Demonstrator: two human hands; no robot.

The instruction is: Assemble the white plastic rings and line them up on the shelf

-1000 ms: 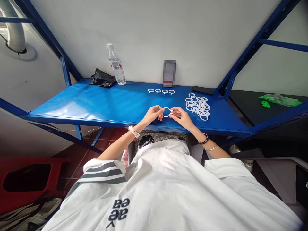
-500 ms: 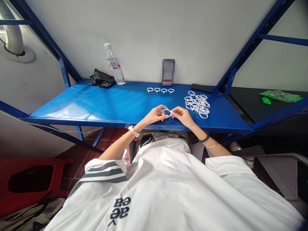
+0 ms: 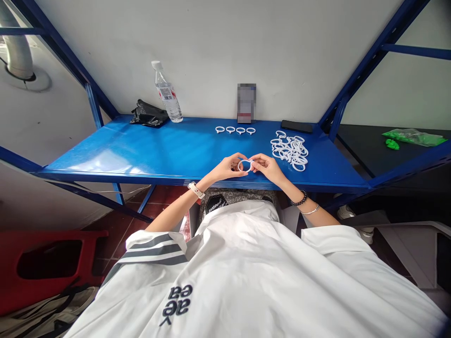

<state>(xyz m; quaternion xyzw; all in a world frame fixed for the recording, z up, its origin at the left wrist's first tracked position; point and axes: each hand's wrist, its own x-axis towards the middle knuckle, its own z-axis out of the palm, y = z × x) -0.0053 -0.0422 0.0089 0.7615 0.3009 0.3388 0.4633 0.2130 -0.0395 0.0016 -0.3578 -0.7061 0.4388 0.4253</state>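
Note:
Both my hands meet above the front edge of the blue table [image 3: 169,152], around a white plastic ring [image 3: 244,160] with a small tab, which looks like a curtain ring. My right hand [image 3: 267,167] pinches its right side, where the tab seems to be, between thumb and fingers. From the left, the curved fingers and thumb of my left hand [image 3: 228,167] grip the ring; the exact contact is small and partly hidden. Several matching rings stand in a row [image 3: 240,133] farther back, tabs toward me. A loose pile of such rings [image 3: 291,151] lies to the right of my right hand.
Along the wall are a black plastic bag [image 3: 148,114], a water bottle [image 3: 169,101], a blurred upright box-like object [image 3: 246,103] and a flat black phone-like object [image 3: 296,126]. Blue frame posts [image 3: 340,110] bound the table. Green items in a bag [image 3: 414,137] lie farther right.
The ring has turned slightly between my fingers and shows a rounder opening. My left fingers have shifted a little on it. The row and the pile are unchanged.

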